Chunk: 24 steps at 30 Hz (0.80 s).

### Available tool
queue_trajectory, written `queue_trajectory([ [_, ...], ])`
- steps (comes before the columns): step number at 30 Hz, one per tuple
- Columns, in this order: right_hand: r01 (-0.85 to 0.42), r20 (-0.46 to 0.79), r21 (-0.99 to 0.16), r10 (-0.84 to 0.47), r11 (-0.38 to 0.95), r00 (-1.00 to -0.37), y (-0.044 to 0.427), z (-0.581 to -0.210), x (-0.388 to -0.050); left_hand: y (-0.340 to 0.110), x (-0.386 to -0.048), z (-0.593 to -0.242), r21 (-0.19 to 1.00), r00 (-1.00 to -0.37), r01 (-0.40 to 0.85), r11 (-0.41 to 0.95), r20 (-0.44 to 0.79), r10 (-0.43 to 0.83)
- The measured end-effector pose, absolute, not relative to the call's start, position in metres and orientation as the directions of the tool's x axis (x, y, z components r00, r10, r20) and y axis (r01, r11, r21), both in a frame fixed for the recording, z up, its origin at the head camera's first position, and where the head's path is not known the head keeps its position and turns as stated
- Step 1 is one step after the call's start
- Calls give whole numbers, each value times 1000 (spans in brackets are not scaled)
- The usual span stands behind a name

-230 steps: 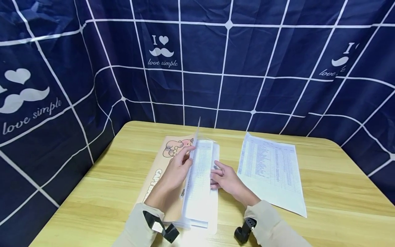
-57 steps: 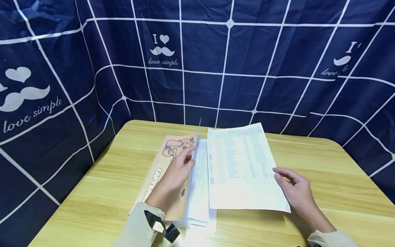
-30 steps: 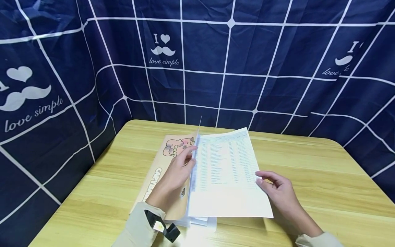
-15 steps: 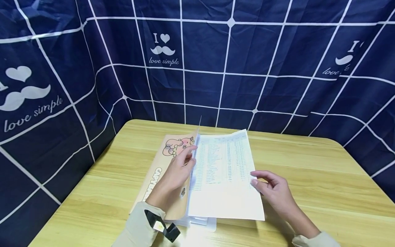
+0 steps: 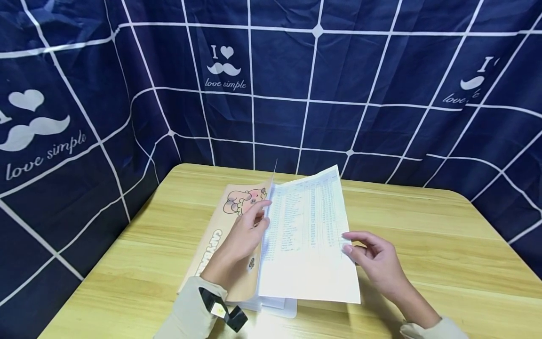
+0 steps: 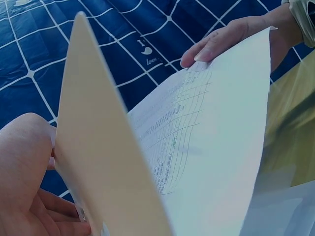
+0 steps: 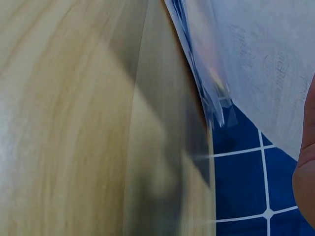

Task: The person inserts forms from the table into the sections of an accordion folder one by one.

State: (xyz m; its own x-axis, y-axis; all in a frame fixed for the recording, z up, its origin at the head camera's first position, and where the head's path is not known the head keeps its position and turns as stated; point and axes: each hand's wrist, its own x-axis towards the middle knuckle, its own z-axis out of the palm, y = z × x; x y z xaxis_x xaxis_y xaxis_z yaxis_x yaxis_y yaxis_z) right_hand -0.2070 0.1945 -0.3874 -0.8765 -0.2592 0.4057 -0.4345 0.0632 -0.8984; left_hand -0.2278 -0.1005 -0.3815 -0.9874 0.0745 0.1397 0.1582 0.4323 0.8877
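Observation:
A peach folder point(image 5: 211, 226) with a cartoon animal printed on its cover lies partly open on the table. My left hand point(image 5: 241, 238) holds the cover and clear sleeves up along their edge; in the left wrist view the raised cover point(image 6: 103, 147) stands beside that hand's fingers. Between the thumb and fingers of my right hand point(image 5: 377, 261) is the right edge of a printed paper sheet point(image 5: 311, 278), tilted over the folder's open side. Its left edge meets the raised sleeves; whether it lies inside one is hidden. Other papers point(image 5: 273, 302) show underneath.
The wooden table point(image 5: 444, 245) extends to the right of the folder. A dark blue cloth point(image 5: 279, 117) with white lines hangs behind and at the left. A black wrist camera point(image 5: 222, 310) sits on the left sleeve.
The sheet that lay at the right of the table has been picked up by my right hand and carried left over the folder. Lately its far corner has risen. My left hand stays put.

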Motion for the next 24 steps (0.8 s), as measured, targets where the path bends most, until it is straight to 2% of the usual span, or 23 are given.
queue_trajectory([
  [8,-433,409,-900,-261,42,-874,188,-386,-208,-101,-226,-380,889,-984,175,424,152,88],
  [24,-406,357,-906,-299,118,-885,178,-390,-207,-102,-227,-379,886,-985,170,432,147,86],
])
